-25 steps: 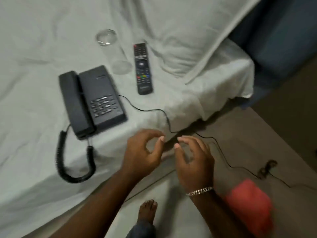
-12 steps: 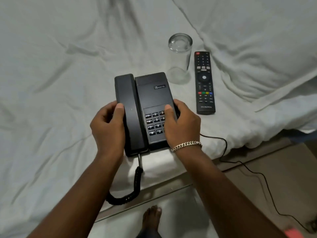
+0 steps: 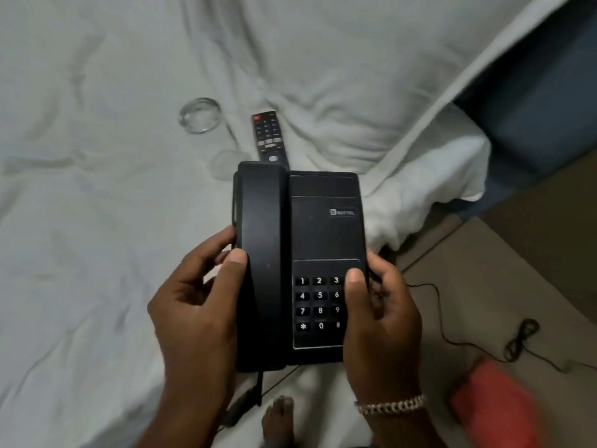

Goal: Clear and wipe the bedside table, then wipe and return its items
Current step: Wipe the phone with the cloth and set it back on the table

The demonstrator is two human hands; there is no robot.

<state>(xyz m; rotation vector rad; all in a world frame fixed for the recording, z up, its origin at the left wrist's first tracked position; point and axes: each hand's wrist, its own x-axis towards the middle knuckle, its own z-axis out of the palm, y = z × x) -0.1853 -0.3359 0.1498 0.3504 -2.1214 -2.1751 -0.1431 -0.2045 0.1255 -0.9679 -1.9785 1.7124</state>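
Now we log: telephone (image 3: 298, 263) lifted off bed (image 3: 97, 253), gripped between left hand (image 3: 197, 315) and right hand (image 3: 381, 321), fingers (image 3: 353, 286) closed on sides; wipe or return probably next.

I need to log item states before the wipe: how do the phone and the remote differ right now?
The phone is held up by the left hand and the right hand; the remote lies untouched on the white sheet. The phone is broad, boxy and corded; the remote is slim, with no cord visible. The phone's keys are white-numbered; the remote has a red button at its far end. Both are black with keypads.
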